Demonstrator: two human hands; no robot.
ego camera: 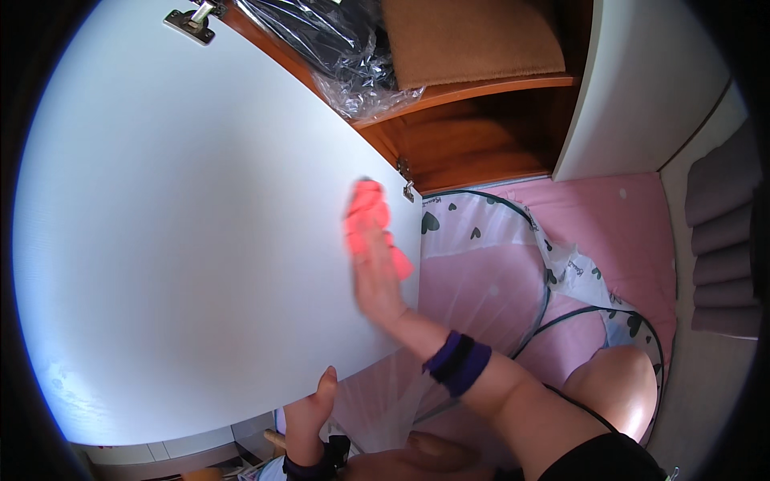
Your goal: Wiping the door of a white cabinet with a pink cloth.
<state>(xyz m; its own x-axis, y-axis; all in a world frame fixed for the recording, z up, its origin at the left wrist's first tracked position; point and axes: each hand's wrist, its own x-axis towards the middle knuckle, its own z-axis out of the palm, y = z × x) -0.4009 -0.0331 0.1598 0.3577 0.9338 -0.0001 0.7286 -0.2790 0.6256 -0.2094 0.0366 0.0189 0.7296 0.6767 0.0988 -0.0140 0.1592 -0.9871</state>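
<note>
A large white cabinet door (216, 228) stands swung out on metal hinges. My right hand (376, 282), blurred, presses a bright pink cloth (368, 216) against the door's face near its hinged edge. Below, my left hand (316, 400) grips the door's lower edge, its thumb on the face and its fingers hidden behind. A purple and black band circles my right wrist, and a dark band is on the left one.
The wooden cabinet (481, 138) holds a brown fabric piece (475, 42) and a dark item in clear plastic (355, 66) on its upper shelf. A folded mesh net (493, 258) with dark hearts lies on pink bedding (619, 234). A gray curtain (725, 240) hangs at right.
</note>
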